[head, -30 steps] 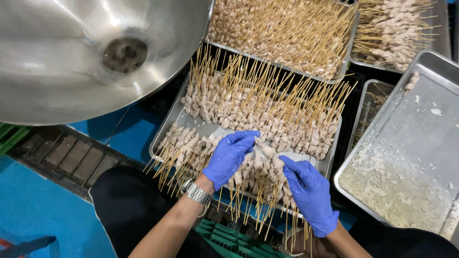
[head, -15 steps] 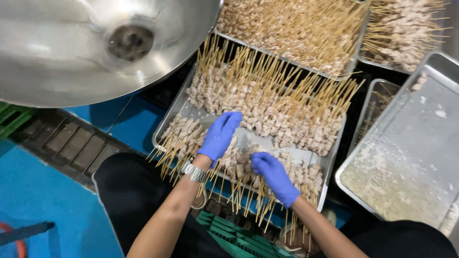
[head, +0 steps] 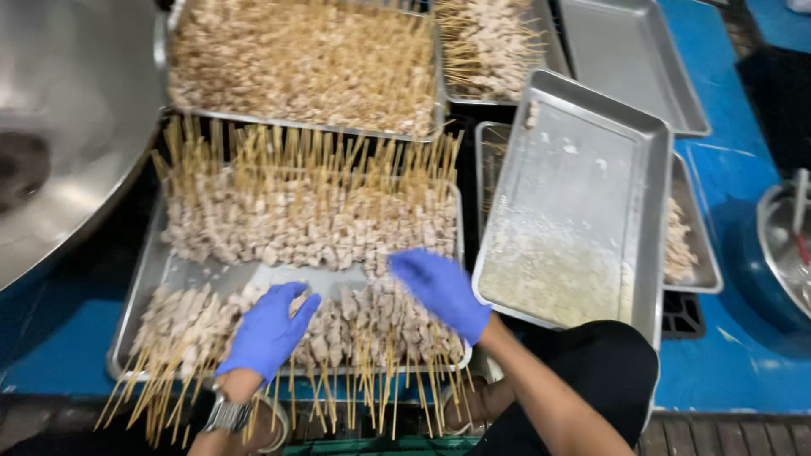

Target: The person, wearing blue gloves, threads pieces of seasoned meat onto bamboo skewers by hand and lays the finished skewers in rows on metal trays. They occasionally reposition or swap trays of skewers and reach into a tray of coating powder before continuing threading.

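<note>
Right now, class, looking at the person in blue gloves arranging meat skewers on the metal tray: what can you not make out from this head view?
- Left blue-gloved hand: palm down on the near row of wooden meat skewers; grip hidden.
- Right blue-gloved hand: motion-blurred, fingers unclear.
- Large steel bowl: cut off by the left edge.
- Rectangular metal tray: base mostly covered by skewers.
- Tilted crumb-coated steel tray: hides trays beneath.

- Floor [head: 726,177]: painted blue, worn, with pale scuffs on the right side.
- Large steel bowl [head: 59,127] fills upper left, shiny, blurred.
- Empty metal trays [head: 629,59] stacked upper right.
- Round blue basin [head: 781,253] at right edge.
- Light: even, overhead, soft reflections on steel.
</note>
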